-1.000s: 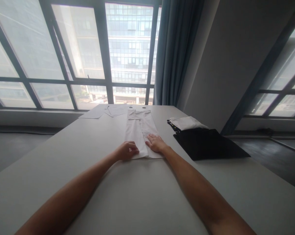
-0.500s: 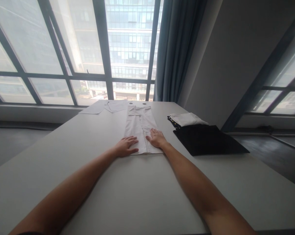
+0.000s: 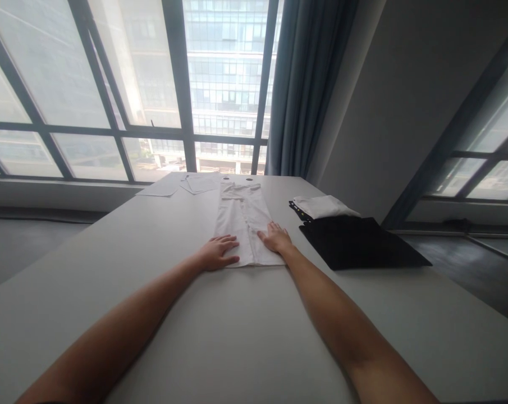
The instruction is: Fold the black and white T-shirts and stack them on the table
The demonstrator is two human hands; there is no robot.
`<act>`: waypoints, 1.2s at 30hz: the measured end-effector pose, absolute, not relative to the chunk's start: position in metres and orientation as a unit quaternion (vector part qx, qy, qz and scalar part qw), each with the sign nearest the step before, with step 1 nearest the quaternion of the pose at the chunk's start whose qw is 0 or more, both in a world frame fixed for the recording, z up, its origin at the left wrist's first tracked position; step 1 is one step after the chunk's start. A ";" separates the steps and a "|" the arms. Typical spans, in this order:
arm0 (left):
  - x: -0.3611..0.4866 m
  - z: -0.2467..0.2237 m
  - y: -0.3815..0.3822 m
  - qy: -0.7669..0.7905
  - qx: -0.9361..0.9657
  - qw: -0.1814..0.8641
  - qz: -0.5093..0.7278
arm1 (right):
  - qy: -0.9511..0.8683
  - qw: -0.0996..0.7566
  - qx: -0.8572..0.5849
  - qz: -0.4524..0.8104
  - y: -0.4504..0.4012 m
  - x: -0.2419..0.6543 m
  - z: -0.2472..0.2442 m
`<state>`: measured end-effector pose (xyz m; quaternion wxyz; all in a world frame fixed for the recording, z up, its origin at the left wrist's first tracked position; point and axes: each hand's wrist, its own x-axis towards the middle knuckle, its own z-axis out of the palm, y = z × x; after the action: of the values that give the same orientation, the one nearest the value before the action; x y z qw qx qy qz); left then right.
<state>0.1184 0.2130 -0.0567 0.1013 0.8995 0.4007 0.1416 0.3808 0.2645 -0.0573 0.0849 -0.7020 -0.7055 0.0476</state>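
A white garment [image 3: 243, 219], folded into a long narrow shape, lies flat on the white table [image 3: 232, 331]. Its kind is hard to make out; a seam or fold line runs down its middle and the far end is bunched. My left hand [image 3: 219, 252] rests on its near left edge, palm down with the fingers stretched out. Over the near right part lies my right hand [image 3: 275, 238], flat on the cloth with fingers extended. Neither hand grips the fabric.
Right of the garment lies a flat black sheet-like item [image 3: 363, 242], with a folded white cloth [image 3: 326, 206] behind it. Paper sheets [image 3: 198, 184] lie at the far left of the table. A blue-grey curtain [image 3: 308, 84] and windows stand behind.
My right hand has slid slightly to the right across the garment. My left hand stays in nearly the same place.
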 end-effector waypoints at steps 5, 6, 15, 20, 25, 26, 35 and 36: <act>0.119 -0.055 0.212 0.404 0.898 0.107 0.139 | -0.699 0.101 -0.708 0.006 0.263 0.381 -0.054; 0.119 -0.055 0.212 0.405 0.897 0.108 0.138 | -0.699 0.106 -0.707 0.000 0.263 0.381 -0.054; 0.119 -0.054 0.211 0.404 0.896 0.115 0.146 | -0.608 0.244 -0.754 0.048 0.274 0.398 -0.051; 0.118 -0.055 0.211 0.404 0.896 0.116 0.145 | -0.619 0.287 -0.730 0.041 0.277 0.403 -0.049; 0.118 -0.055 0.212 0.402 0.895 0.116 0.151 | -0.634 0.318 -0.698 0.100 0.279 0.405 -0.052; 0.118 -0.056 0.212 0.402 0.896 0.115 0.152 | -0.627 0.326 -0.699 0.105 0.280 0.407 -0.052; 0.118 -0.056 0.212 0.401 0.896 0.112 0.153 | -0.604 0.254 -0.751 0.078 0.284 0.415 -0.047; 0.118 -0.056 0.212 0.402 0.896 0.112 0.153 | -0.603 0.245 -0.755 0.077 0.284 0.414 -0.046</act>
<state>0.1179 0.2121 -0.0561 0.1122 0.8958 0.4019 0.1530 0.4136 0.2840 -0.0464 0.2451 -0.7551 -0.6031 0.0774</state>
